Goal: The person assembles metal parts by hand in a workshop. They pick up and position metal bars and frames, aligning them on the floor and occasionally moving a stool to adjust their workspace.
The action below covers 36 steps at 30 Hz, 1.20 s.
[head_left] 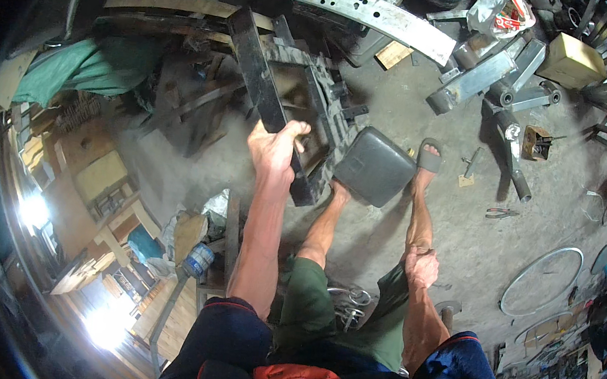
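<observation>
My left hand (pixel 275 147) is closed around the dark steel bar of a welded metal frame (pixel 265 91), which stands tilted in front of me. The frame's far end lies close to a pale wooden board. My right hand (pixel 422 267) rests at my right knee with its fingers curled in, and I see no tool in it. Between my feet is a black square padded seat (pixel 375 166), right beside the lower end of the frame.
At the far right lie grey steel tubes (pixel 474 82), a yellowish block (pixel 573 63) and a small open box (pixel 538 143). Pliers (pixel 502 213), a hammer-like tool (pixel 473 162) and a metal hoop (pixel 541 282) lie on the concrete. Left are a green cloth (pixel 84 73) and wood pieces.
</observation>
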Each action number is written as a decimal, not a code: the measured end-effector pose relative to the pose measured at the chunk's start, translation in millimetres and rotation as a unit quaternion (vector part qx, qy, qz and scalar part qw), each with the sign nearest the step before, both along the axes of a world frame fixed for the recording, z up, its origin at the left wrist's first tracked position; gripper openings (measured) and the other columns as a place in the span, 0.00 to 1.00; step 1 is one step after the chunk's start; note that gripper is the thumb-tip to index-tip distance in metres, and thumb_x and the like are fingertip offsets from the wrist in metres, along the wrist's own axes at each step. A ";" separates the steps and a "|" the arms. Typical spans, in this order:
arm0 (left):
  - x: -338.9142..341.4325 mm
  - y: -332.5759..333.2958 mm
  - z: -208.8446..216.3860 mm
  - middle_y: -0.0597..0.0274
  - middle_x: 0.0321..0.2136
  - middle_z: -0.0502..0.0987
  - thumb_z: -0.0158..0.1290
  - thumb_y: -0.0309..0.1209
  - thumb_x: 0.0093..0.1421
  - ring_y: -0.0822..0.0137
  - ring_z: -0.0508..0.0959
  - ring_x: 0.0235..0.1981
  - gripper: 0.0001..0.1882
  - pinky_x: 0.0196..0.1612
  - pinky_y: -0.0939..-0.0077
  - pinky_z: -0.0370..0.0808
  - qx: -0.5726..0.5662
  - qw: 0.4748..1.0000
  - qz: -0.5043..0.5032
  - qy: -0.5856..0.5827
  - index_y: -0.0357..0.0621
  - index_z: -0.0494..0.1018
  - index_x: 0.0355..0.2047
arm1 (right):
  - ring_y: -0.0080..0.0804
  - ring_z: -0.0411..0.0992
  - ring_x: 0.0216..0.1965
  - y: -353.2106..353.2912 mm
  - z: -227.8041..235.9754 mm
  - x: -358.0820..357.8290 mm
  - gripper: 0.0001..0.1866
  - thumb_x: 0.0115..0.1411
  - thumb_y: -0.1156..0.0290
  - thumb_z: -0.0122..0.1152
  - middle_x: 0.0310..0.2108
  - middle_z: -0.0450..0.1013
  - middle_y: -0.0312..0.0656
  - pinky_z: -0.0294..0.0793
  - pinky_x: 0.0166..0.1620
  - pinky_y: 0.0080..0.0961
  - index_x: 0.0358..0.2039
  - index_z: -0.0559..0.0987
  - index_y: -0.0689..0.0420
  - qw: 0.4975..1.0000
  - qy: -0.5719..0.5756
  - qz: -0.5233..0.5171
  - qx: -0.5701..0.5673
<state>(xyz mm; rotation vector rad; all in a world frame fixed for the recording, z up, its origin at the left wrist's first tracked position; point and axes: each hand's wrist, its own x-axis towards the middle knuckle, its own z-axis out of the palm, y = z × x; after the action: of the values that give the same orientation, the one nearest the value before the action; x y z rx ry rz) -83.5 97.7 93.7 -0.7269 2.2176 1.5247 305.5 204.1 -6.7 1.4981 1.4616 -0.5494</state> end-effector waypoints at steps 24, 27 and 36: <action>-10.0 135.6 -18.3 0.60 0.27 0.78 0.66 0.19 0.50 0.68 0.75 0.20 0.18 0.23 0.73 0.75 0.197 0.958 0.207 0.036 0.40 0.72 0.40 | 0.53 0.76 0.52 18.5 11.1 -10.2 0.35 0.56 0.43 0.62 0.49 0.78 0.55 0.76 0.54 0.44 0.54 0.77 0.59 1.000 0.000 0.014 0.001; -6.5 153.5 -29.5 0.60 0.29 0.78 0.65 0.18 0.51 0.68 0.76 0.21 0.19 0.24 0.72 0.76 0.205 0.955 0.210 0.050 0.39 0.72 0.42 | 0.52 0.76 0.52 18.3 9.7 -5.7 0.34 0.56 0.43 0.63 0.49 0.78 0.55 0.76 0.54 0.44 0.53 0.78 0.58 1.000 0.004 0.007 0.013; -3.2 161.6 -38.8 0.58 0.31 0.79 0.63 0.24 0.60 0.68 0.78 0.21 0.13 0.26 0.72 0.78 0.291 0.940 0.158 0.086 0.42 0.72 0.42 | 0.55 0.76 0.52 16.9 9.9 -6.8 0.37 0.57 0.43 0.62 0.49 0.77 0.57 0.75 0.54 0.46 0.54 0.76 0.63 1.000 -0.007 0.004 -0.007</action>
<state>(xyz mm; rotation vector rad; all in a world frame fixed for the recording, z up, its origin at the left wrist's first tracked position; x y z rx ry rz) -86.7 259.3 54.9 -0.7964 1.6494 2.3319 298.7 221.0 3.1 1.4817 1.4487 -0.5432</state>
